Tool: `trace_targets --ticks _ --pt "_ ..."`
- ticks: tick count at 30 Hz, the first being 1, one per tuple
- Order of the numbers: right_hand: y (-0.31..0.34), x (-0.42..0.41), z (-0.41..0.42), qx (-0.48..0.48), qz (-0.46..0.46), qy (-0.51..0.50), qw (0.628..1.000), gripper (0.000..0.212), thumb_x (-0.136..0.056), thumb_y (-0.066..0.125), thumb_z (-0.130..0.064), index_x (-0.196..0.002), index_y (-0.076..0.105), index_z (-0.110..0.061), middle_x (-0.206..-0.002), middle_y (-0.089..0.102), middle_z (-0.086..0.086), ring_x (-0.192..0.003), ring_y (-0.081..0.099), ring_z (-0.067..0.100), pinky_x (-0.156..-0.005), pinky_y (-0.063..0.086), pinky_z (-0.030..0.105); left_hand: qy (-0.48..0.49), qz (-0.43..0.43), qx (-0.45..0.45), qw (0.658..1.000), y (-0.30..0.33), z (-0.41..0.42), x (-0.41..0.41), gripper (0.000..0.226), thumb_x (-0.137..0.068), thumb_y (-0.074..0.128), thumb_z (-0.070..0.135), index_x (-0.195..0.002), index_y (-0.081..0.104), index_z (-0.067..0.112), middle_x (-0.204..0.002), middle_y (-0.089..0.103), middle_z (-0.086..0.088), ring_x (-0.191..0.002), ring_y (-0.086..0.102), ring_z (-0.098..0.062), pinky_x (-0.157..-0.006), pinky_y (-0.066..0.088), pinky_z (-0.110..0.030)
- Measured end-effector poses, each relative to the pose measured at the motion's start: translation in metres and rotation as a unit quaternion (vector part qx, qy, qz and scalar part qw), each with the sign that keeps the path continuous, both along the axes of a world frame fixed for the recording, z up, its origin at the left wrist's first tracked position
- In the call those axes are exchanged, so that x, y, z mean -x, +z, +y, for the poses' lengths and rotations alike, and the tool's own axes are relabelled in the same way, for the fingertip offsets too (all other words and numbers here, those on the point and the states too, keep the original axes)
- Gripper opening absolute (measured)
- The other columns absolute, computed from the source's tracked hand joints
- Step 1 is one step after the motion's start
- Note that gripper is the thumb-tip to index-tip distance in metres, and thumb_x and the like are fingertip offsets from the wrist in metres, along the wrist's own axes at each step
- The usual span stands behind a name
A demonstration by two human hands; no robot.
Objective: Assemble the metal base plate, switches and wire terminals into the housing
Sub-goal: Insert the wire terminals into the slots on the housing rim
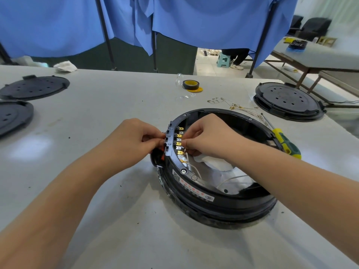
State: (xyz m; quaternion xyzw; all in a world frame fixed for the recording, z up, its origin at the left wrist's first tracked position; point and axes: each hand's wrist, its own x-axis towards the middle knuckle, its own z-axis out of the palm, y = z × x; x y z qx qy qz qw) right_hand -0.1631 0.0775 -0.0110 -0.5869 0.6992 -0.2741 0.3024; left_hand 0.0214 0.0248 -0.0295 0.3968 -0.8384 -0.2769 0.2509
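A round black housing [223,206] lies on the grey table in front of me. At its left rim stands a black switch bracket [169,139] with a row of brass terminals [179,141] on its inner side. My left hand [136,140] grips the bracket from outside, fingers curled round its edge. My right hand [206,136] reaches inside the ring and pinches a terminal in the row. White wires [225,181] run over the pale metal plate [215,164] in the housing's bottom.
A yellow-green screwdriver [285,141] leans on the housing's right rim. Loose wire terminals [237,106] lie behind it, with a tape roll [191,84] farther back. Black round lids sit at far left [34,87] and another housing at the right [287,100].
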Motion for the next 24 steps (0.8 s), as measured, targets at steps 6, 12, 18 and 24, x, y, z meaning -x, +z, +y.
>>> trace_targets --ticks 6,12,18,24 --pt "0.008 0.003 0.006 0.016 0.05 0.035 0.998 0.007 -0.085 0.069 -0.017 -0.084 0.077 -0.016 -0.072 0.074 0.003 -0.07 0.071 0.015 -0.076 0.059 0.034 0.015 0.001 -0.02 1.0 0.005 0.005 -0.002 0.021 -0.087 0.065 0.015 -0.087 0.075 0.034 -0.068 0.073 0.006 -0.069 0.068 -0.018 -0.073 0.057 -0.041" --pt "0.039 0.043 0.027 0.048 0.113 0.064 0.99 0.011 -0.084 0.07 -0.021 -0.09 0.075 -0.029 -0.072 0.071 -0.017 -0.066 0.065 -0.008 -0.06 0.048 0.005 0.068 0.082 0.039 0.994 0.016 0.015 0.002 0.02 -0.088 0.062 0.015 -0.091 0.074 0.032 -0.074 0.069 0.018 -0.056 0.054 0.002 -0.054 0.04 -0.015" --pt "0.03 0.089 0.055 0.165 0.095 -0.02 0.981 0.019 -0.088 0.063 -0.02 -0.094 0.073 -0.035 -0.095 0.069 -0.022 -0.095 0.06 -0.009 -0.084 0.039 0.007 -0.017 0.083 0.053 0.995 0.028 0.039 0.026 0.025 -0.087 0.065 0.018 -0.085 0.071 0.042 -0.078 0.066 0.024 -0.075 0.06 0.0 -0.063 0.042 -0.007" --pt "-0.002 0.094 0.061 0.256 0.029 -0.089 0.962 0.032 -0.088 0.056 -0.001 -0.09 0.073 -0.028 -0.095 0.069 -0.014 -0.094 0.061 -0.001 -0.081 0.044 0.007 -0.111 -0.03 0.026 0.993 0.036 0.048 0.061 0.013 -0.087 0.063 0.029 -0.087 0.074 0.036 -0.081 0.065 0.028 -0.08 0.059 0.003 -0.065 0.044 -0.009"
